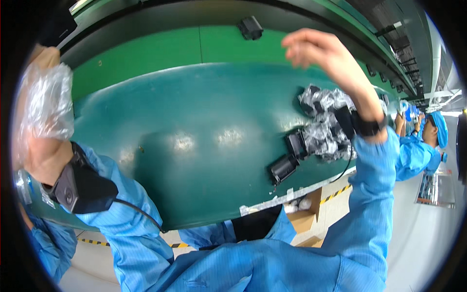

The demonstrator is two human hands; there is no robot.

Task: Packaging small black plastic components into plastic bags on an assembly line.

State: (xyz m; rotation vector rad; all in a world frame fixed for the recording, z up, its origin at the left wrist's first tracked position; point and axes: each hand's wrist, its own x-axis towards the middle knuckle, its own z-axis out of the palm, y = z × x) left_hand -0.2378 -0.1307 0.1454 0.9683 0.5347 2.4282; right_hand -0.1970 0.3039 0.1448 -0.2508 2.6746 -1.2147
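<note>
One clear plastic bag [51, 102] is touched by the left hand [43, 152] at the far left, by the left end of the green worktop [204, 107]. The fingers are covered by crumpled film, so how far this grip is closed cannot be told. The right hand [318, 51] is raised above the far side of the worktop, its grip loosely parted with the fingers bent. Below it, dark items are partly seen within a heap of clear plastic wrapping [323, 129]. Two black devices [284, 169] are laid just beside that heap. White pieces [305, 204] are held in an open cardboard box [301, 221] under the worktop's near edge.
</note>
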